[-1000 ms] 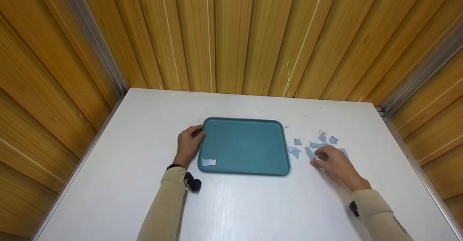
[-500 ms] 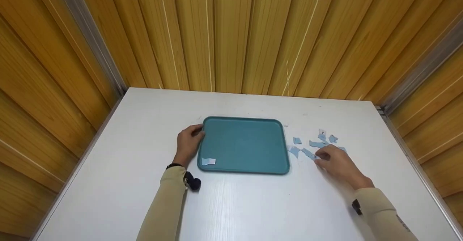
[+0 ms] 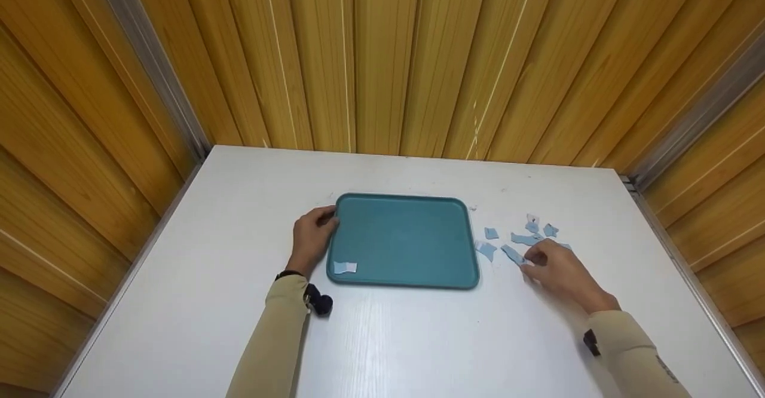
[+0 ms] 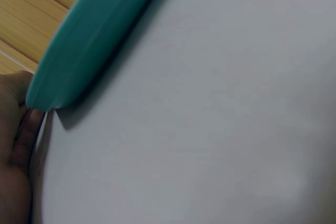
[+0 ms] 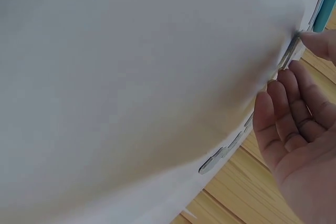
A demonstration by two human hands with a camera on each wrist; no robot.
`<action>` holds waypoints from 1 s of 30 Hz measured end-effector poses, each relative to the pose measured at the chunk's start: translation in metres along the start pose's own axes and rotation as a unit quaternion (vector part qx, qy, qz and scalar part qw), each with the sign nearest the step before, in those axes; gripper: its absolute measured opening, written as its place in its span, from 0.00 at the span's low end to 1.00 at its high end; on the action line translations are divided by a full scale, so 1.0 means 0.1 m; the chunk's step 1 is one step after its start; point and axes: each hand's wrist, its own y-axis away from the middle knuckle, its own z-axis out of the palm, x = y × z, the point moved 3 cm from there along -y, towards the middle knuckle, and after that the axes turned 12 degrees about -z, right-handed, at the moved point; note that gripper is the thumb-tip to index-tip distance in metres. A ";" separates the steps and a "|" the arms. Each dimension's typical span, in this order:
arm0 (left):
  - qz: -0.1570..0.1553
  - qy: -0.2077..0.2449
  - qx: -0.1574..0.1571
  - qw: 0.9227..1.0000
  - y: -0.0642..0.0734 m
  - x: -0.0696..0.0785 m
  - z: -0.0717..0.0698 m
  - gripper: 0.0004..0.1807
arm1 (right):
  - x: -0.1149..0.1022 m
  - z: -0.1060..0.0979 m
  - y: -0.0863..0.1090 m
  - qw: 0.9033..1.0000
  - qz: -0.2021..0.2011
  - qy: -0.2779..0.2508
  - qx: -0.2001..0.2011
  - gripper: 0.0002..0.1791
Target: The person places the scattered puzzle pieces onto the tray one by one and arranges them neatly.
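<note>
My left hand point(image 3: 311, 235) holds the left edge of a teal rectangular tray point(image 3: 406, 239), its thumb at the rim. In the left wrist view the tray's side point(image 4: 86, 45) slants down to the fingers point(image 4: 26, 135). One light blue and white torn paper piece point(image 3: 345, 268) lies in the tray's near left corner. To the right of the tray, my right hand point(image 3: 559, 271) pinches the end of a narrow light blue torn paper piece point(image 3: 512, 254) low over the table. In the right wrist view the thumb point(image 5: 320, 44) is at this piece, the other fingers curled beside it.
More torn blue paper pieces lie around the right hand: a small square one point(image 3: 491, 233), a pointed one point(image 3: 487, 251) by the tray, and several farther back point(image 3: 532, 224). The white table point(image 3: 406, 338) ends at wood-patterned panels point(image 3: 382, 63) on three sides.
My right hand has shifted slightly right, and the narrow paper piece has turned from nearly upright to a slant. The left hand and tray have stayed in place.
</note>
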 end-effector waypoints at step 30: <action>0.006 0.007 0.000 1.000 0.00 -0.01 0.00 0.18 | -0.47 0.02 -0.23 0.976 -0.194 -0.023 0.098 0.13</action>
